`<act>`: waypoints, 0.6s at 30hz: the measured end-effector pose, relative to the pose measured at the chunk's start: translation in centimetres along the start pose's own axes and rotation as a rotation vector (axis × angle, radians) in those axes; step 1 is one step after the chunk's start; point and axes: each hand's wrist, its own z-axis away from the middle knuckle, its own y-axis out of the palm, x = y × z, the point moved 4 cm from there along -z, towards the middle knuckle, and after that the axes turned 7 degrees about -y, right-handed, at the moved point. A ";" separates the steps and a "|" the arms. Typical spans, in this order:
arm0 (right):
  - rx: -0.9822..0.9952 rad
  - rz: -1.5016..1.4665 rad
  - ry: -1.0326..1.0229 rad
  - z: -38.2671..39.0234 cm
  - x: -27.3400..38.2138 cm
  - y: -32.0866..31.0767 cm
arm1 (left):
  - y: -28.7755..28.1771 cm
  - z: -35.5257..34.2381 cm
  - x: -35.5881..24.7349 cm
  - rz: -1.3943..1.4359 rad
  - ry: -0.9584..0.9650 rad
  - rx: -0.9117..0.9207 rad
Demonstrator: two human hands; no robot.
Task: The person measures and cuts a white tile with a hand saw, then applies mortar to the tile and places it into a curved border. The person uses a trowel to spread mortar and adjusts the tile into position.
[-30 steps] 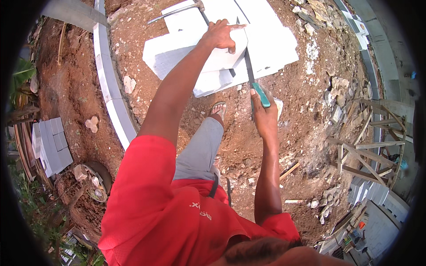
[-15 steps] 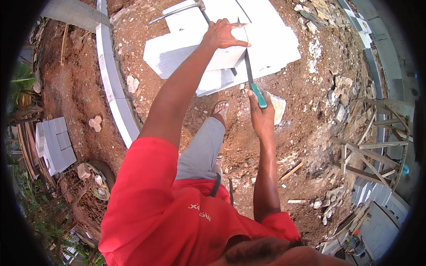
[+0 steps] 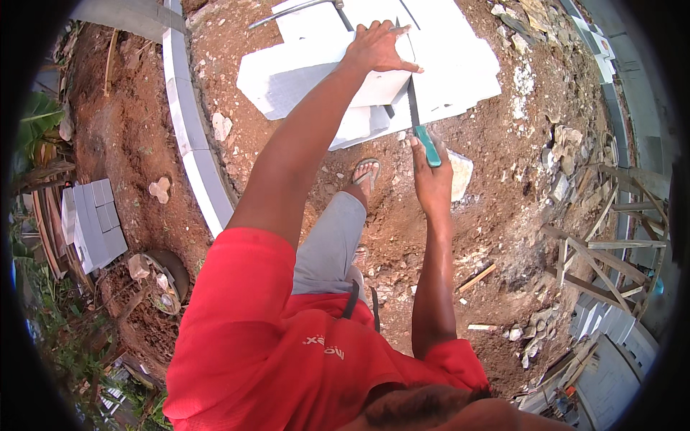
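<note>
A white building block [image 3: 377,87] lies on other pale slabs [image 3: 460,75] on the ground ahead of me. My left hand [image 3: 379,50] rests on top of it, fingers spread, thumb and fingertips by its right end. In my right hand [image 3: 433,183] is the teal handle of a hand saw [image 3: 427,145], gripped from the near side. Its long dark blade runs away from me along the block's right end, close to my left thumb. Part of the blade is hidden, so how deep it sits cannot be told.
A metal rod-like tool [image 3: 291,12] lies on the slabs at the far left. A pale stone [image 3: 461,177] is beside my right hand, and my sandalled foot [image 3: 366,172] stands near the slabs. A block border [image 3: 192,144] runs along the left; wooden trestles [image 3: 604,248] stand right.
My right hand and the saw have slid slightly away from me. My left hand stays on the block, and the whole view has shifted a little.
</note>
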 end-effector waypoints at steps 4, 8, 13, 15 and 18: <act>0.024 -0.046 0.152 11.9 0.5 -5.2 | -0.2 -1.0 1.5 0.016 -0.023 0.012; 0.031 0.018 0.091 7.8 0.4 -3.7 | 0.3 -1.6 1.0 0.012 -0.040 -0.014; 0.009 0.017 0.082 -1.1 -0.1 0.5 | 1.6 0.3 -0.3 -0.007 -0.029 -0.064; 0.072 -0.074 0.190 1.1 0.0 0.4 | 0.7 -0.8 1.3 0.053 -0.006 -0.006; 0.017 -0.115 0.134 10.4 -2.3 -2.6 | 0.6 -1.6 2.0 0.034 -0.049 0.019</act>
